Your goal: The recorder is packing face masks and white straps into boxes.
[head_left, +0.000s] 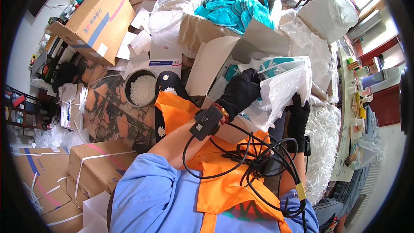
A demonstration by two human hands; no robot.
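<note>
A clear plastic bag (282,92) with teal pieces (271,67) inside is held up above my lap. My left hand (241,90), in a black glove, closes on the bag's left edge. On the bag's right side, my right hand (298,118), also black-gloved, grips it, with its fingertips partly hidden behind the plastic. Just beyond my left hand stands an opened white box (211,67) with its flaps up, and more teal, bagged pieces show inside it. A cable runs from a small black device (207,123) on my left wrist.
Ahead, a plastic-lined carton (172,13) holds a heap of teal face masks (237,11). White strands in plastic (323,151) lie to my right. A bowl of white pellets (142,89) sits left of my knee. Brown cartons (99,21) stand far left, strapped cartons (92,168) near left.
</note>
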